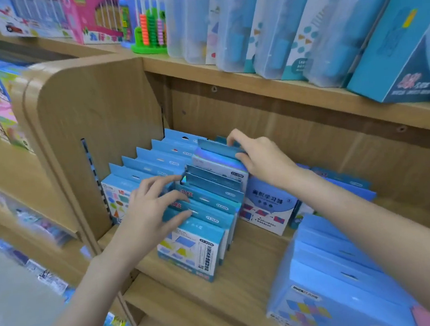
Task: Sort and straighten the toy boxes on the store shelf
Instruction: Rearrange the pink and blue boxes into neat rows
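bottom right, nearest: a row of flat blue cardboard boxes (332, 277) standing on the wood-grain shelf (184, 294). centre: a middle row of glossy blue toy boxes (208, 216), rectangular, upright, front to back; left hand (152, 208) rests straight fingers (175, 198) on their top flaps, gripping nothing. right hand (258, 156) pinches the rear box (218, 157), iridescent-faced, between thumb and curled fingers.
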The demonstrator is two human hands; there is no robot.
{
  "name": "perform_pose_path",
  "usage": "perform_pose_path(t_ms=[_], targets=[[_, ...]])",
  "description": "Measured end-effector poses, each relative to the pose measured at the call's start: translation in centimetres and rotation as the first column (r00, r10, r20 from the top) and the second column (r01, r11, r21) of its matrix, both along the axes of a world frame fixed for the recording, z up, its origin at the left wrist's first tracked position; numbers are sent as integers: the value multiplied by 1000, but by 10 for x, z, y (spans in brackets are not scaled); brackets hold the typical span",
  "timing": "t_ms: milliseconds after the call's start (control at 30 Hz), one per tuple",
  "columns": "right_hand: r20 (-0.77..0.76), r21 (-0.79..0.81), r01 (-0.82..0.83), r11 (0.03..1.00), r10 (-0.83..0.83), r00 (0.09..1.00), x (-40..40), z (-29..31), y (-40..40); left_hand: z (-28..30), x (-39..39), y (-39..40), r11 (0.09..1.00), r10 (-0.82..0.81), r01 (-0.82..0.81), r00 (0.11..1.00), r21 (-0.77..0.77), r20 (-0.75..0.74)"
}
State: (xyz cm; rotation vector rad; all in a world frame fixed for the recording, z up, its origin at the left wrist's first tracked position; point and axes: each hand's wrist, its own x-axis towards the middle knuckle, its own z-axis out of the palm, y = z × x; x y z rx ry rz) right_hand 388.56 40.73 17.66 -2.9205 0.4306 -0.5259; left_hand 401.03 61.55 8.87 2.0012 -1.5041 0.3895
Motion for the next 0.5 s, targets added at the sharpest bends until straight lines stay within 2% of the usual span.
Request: perform_pose_path(t_ms=[67, 133, 200, 267, 333, 400, 500], targets=[[-75, -21, 1, 1000, -3, 997, 5, -16, 3, -3, -2, 6, 997, 58, -58, 998, -45, 4], [-111, 74, 32, 997, -24, 993, 3, -27, 4, -8, -6, 13, 989, 122, -124, 992, -83, -37], [-116, 164, 57, 985, -39, 993, -3, -26, 1, -15, -11, 23, 984, 103, -120, 987, -130, -127], [-69, 127, 56, 990, -47, 997, -13, -18, 2, -22, -20, 34, 981, 54, -97, 968, -169, -244], [33, 98, -6, 995, 3, 999, -24, -7, 17, -23, -28, 45, 976, 13, -88, 937, -201, -348], [61, 100, -136, 986, 130, 990, -35, -3, 41, -23, -32, 56, 972, -46, -58, 903, -227, -427], [-106, 88, -208, 974, 216, 970, -44, -12, 70, -23, -32, 66, 969, -120, 4, 882, -246, -455]])
